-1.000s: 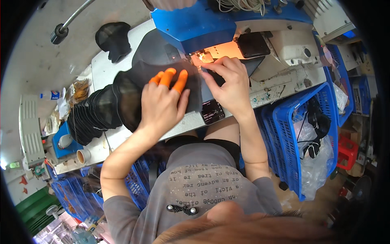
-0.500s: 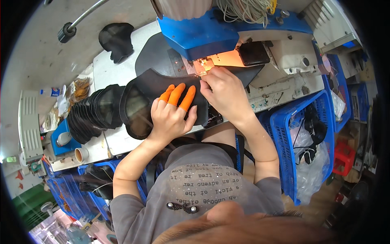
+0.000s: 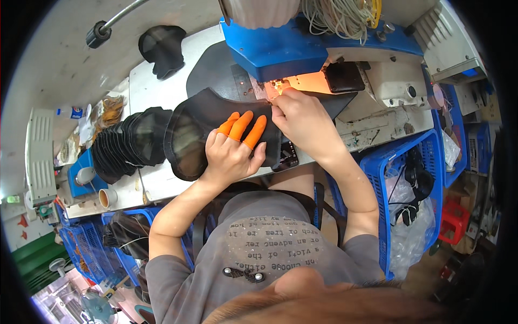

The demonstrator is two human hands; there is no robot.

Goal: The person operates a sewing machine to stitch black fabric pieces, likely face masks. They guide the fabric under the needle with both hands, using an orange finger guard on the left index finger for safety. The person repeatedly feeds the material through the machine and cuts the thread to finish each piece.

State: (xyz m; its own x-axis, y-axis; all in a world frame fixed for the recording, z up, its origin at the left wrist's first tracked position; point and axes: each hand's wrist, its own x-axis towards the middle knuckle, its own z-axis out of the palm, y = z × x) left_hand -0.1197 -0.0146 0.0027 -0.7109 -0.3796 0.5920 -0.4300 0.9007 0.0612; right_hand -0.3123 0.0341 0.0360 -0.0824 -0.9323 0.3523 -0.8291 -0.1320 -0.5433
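Three orange finger cots cover fingers of my left hand [image 3: 234,148], which lies spread and flat on a black fabric piece [image 3: 199,116]. The piece has a darker, rounded, see-through part at its left end. My right hand [image 3: 305,121] is closed in a pinch at the piece's upper right corner, close to the lit needle area of a blue sewing machine [image 3: 275,56]. Its fingers hide whatever they pinch. Left of my left hand a row of stacked black pieces [image 3: 129,143] leans on the white table [image 3: 156,186].
A loose black piece [image 3: 162,51] lies at the far left. A dark phone-like object [image 3: 345,77] rests on the machine bed. Blue crates [image 3: 384,216] stand right of my legs, with plastic bags inside. A roll [image 3: 108,198] and a blue box [image 3: 86,173] sit at the table's left.
The whole view has shifted slightly, so the table and machine appear farther right. Both hands keep nearly the same places on and beside the black piece.
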